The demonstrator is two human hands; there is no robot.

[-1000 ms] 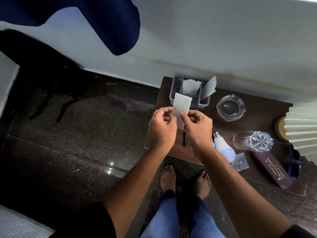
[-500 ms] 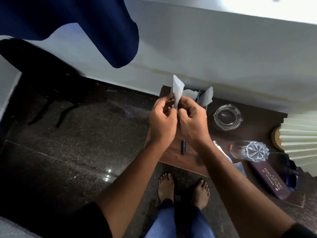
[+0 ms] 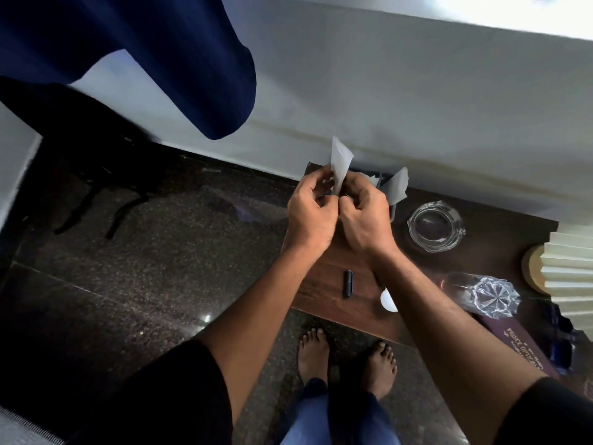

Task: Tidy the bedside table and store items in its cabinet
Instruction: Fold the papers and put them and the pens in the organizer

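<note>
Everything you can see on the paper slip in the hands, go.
The paper slip is small, thin and white to pale grey, with a slightly translucent look. It appears folded or creased lengthwise, standing nearly upright with a pointed top corner. Its lower end is pinched between the fingertips of the left hand and right hand, which hide that part. It is held above the far left corner of the bedside table, in front of the white wall, touching nothing but the fingers.

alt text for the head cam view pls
Both hands, left and right, pinch a folded white paper above a dark wooden bedside table. On the table lie a small black battery, a glass ashtray and a tipped-over glass.
</note>
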